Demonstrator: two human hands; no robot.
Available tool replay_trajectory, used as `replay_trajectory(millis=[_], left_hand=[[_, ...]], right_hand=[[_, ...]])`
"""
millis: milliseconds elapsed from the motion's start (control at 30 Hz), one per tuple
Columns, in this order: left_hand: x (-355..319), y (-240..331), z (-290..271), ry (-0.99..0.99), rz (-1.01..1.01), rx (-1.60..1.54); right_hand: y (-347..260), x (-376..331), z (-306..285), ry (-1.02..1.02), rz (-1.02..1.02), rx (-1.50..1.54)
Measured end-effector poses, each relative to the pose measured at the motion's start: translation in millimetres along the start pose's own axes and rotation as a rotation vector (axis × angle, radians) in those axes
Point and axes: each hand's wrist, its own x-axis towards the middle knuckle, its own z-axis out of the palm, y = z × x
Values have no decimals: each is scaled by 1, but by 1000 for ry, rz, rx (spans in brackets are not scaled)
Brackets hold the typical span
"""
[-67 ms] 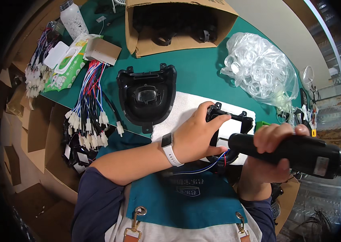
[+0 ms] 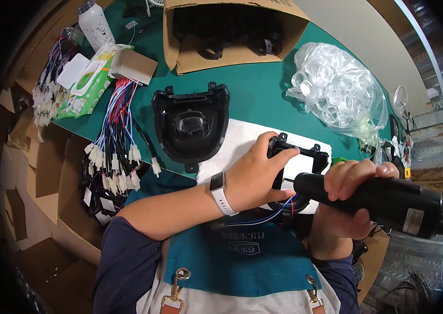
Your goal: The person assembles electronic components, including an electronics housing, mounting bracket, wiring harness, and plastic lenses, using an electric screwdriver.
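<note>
My left hand (image 2: 253, 180) grips a black plastic frame (image 2: 322, 160) by its left side, thumb low and fingers along the top edge. The frame rests on a white cloth (image 2: 236, 137), and blue, white and red wires (image 2: 263, 220) run out at its lower end. Wrapped in my right hand (image 2: 355, 180) is a black corded electric screwdriver (image 2: 394, 206), its nose pointing left over the frame; whether its bit touches anything is hidden. Left of the cloth lies a black housing (image 2: 164, 128) with a clear lens-like piece in its middle.
At the far side stands an open cardboard box (image 2: 171, 52) of black parts. A clear bag (image 2: 336, 86) of transparent rings sits at the right. Bundled wires with white connectors (image 2: 116, 162) hang off the left table edge, near a wipes pack (image 2: 82, 94) and a bottle (image 2: 96, 26).
The screwdriver has shifted slightly left, with its rear end tipping a little lower. My left hand and the frame have stayed put.
</note>
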Motion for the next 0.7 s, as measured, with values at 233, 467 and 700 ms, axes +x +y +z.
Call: replay_trajectory(millis=[233, 467, 700], left_hand=[[-3, -5, 4, 43, 36, -48], [-4, -6, 5, 66, 57, -65], [-3, -4, 3, 69, 70, -52]], right_hand=[[7, 13, 7, -155, 156, 68], [17, 27, -2, -329, 146, 158], [31, 42, -8, -609, 152, 336]])
